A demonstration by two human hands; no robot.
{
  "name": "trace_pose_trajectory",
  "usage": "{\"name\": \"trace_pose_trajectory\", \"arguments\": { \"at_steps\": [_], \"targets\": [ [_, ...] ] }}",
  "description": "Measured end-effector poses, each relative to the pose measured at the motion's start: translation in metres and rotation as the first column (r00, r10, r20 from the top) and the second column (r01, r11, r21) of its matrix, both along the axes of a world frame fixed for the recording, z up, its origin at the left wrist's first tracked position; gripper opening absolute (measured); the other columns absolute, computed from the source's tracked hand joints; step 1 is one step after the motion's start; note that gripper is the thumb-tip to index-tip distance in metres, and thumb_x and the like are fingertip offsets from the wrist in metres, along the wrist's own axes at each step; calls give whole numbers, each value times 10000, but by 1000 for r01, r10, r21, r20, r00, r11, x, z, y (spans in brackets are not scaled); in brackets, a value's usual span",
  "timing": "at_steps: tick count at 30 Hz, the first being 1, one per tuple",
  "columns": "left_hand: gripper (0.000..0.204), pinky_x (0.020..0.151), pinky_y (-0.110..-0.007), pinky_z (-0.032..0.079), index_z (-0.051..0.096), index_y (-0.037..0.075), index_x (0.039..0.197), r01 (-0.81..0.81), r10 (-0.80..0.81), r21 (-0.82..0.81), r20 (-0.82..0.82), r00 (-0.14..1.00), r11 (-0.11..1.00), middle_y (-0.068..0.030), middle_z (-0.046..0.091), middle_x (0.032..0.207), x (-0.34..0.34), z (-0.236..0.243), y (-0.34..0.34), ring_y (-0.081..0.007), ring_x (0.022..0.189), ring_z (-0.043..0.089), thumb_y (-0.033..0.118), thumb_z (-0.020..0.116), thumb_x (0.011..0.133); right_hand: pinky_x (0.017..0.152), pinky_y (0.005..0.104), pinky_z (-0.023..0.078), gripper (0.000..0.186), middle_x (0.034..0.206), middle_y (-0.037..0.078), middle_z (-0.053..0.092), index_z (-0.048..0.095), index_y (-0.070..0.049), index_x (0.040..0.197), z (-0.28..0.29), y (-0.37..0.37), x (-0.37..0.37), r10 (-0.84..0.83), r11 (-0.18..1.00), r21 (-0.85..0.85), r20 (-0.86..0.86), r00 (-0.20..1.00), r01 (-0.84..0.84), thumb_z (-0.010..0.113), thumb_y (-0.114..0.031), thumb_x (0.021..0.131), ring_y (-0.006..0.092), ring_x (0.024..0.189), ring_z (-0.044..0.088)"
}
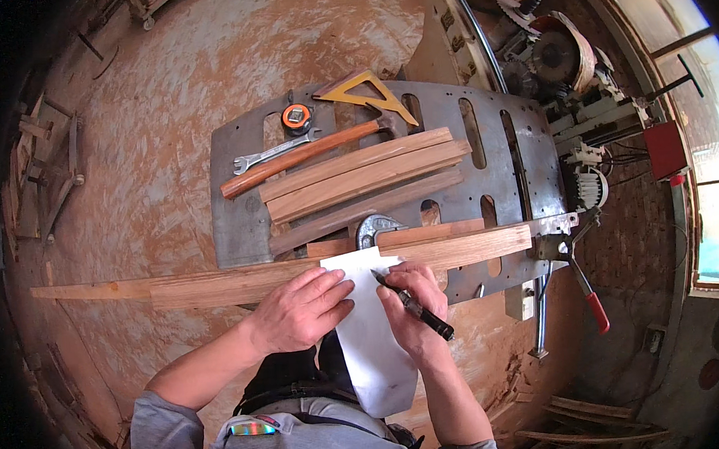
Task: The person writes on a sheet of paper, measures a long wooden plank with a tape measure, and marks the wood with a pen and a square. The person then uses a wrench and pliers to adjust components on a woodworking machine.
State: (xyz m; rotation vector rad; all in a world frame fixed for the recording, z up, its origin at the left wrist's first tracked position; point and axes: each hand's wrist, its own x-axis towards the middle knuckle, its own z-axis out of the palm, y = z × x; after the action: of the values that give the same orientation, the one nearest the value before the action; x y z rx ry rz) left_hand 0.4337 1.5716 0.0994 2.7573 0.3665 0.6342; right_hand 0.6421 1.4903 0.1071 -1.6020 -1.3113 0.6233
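Note:
A white sheet of paper (373, 347) lies over a long wooden strip (215, 288) and hangs down past its near edge. My left hand (303, 309) holds the sheet at its left side, fingers bent over it; its thumb is hidden. In my right hand (418, 303) is a black pen (421, 312), its tip at the upper part of the paper. Just beyond the sheet, a metal C-clamp (374, 228) sits beside a thin reddish wooden strip (438, 232).
Several wooden strips (365, 173) lie on the slotted metal table (240, 223). Behind them are a hammer (306, 155), a wrench (277, 152), an orange-and-black tape measure (296, 118) and a yellow set square (368, 94). Machinery with a red-handled lever (597, 313) stands at the right.

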Motion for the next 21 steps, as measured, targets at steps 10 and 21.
{"name": "trace_pose_trajectory", "arguments": {
  "at_steps": [10, 21],
  "targets": [
    [233, 1067, -394, 443, 722, 73, 997, -11, 12, 15, -76, 997, 1000, -89, 644, 1271, -1, 1, 1, -251, 1255, 530, 196, 604, 839, 857, 389, 532, 214, 989, 173, 661, 650, 10, 909, -10, 1, -1, 32, 999, 13, 44, 999, -33, 782, 20, 741, 301, 952, 650],
    [201, 1049, -382, 463, 726, 75, 954, -8, 9, 29, -39, 999, 1000, -80, 659, 1241, -5, -5, 2, -243, 1236, 541, 186, 613, 831, 864, 392, 531, 205, 957, 172, 671, 643, 10, 893, -7, 3, -7, -11, 1000, -8, 59, 998, 12, 782, 9, 742, 309, 961, 648]
  ]
}}
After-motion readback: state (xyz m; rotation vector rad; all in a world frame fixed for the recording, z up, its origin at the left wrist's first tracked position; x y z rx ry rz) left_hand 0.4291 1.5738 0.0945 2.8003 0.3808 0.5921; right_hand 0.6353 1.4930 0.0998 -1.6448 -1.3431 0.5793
